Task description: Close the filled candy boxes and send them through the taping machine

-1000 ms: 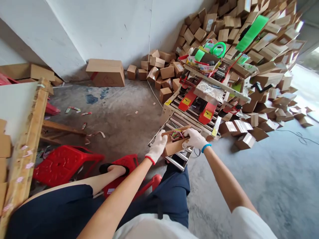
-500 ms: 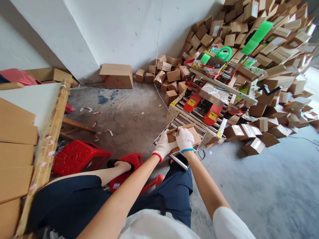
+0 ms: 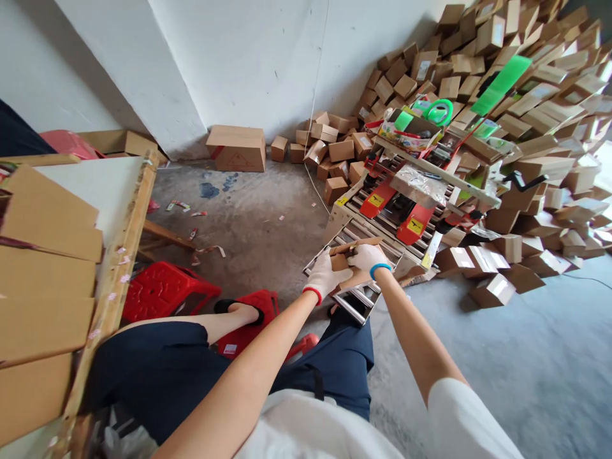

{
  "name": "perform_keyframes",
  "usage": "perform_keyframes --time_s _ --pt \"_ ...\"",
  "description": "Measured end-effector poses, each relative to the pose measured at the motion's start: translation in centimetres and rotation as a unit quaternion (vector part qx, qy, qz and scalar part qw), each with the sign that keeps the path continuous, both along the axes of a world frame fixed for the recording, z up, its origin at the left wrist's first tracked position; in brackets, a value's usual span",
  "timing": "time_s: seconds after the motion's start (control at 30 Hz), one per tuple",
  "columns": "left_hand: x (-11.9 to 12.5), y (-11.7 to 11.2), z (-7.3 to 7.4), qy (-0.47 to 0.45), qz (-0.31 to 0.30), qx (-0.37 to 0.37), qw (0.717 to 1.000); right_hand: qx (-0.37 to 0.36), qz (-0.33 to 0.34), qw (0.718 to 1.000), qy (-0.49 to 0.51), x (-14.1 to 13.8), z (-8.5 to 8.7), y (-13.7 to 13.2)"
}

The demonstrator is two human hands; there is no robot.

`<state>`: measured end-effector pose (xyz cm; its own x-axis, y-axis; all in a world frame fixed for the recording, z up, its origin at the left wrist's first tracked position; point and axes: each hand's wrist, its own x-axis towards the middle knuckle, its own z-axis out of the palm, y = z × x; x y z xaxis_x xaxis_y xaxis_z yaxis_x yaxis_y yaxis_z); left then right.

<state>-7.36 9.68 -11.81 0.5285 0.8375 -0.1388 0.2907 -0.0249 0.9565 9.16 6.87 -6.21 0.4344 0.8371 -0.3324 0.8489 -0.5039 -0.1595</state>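
Note:
A small cardboard box [image 3: 359, 278] with raised flaps sits on the roller conveyor [image 3: 354, 308] in front of me. My left hand [image 3: 326, 276], in a white glove with a red cuff, grips the box's left side, thumb towards the opening. From the right, my right hand [image 3: 367, 258], gloved in white with a blue cuff, closes over the box's right edge. Its fingertips bend in at the opening beside a small dark spot that I cannot make out. The inside of the box is mostly hidden by the gloves.
Beyond the box stands a carton-sealing machine [image 3: 399, 204] with red side guides and green tape [image 3: 502, 83]. Brown cartons [image 3: 478, 64] are heaped behind it. Red plastic stools [image 3: 165, 290] stand at left, near a wood-edged table [image 3: 122, 255] with stacked cardboard [image 3: 48, 274].
The view has shifted slightly, moving the scene rightward. My right hand has moved to the box's right edge, and the small yellow-green thing near its fingers is out of sight.

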Motion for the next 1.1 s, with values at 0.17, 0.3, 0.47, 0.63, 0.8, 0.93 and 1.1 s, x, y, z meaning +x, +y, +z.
perform_keyframes --time_s 0.17,0.3,0.47,0.63,0.8,0.93,1.1 --pt "-0.2 -0.2 -0.4 0.002 0.0 -0.021 1.0 0.126 -0.039 0.99 -0.043 1.3 1.9 -2.2" --pt "-0.1 0.1 -0.8 -0.003 -0.011 0.012 1.0 0.287 0.028 0.954 -0.075 -0.3 -0.1 -2.3" --pt "0.1 0.5 -1.7 -0.004 -0.022 0.06 0.998 0.255 0.118 0.954 -0.106 -1.6 -5.5 -7.1" --pt "-0.8 -2.5 -1.7 0.082 -0.063 0.053 0.993 0.21 0.153 0.959 -0.115 1.9 -7.9 -10.4" --pt "-0.8 -5.7 -0.9 0.164 -0.016 -0.015 0.986 0.209 0.115 0.964 -0.12 2.3 -7.4 -10.1" --pt "-0.7 -4.9 -0.5 0.181 -0.041 -0.013 0.983 0.207 0.137 0.963 -0.103 -2.4 -8.0 -12.2" --pt "-3.4 -3.9 -0.1 0.101 -0.06 -0.102 0.988 0.184 0.126 0.971 -0.088 1.0 -7.4 -8.6"
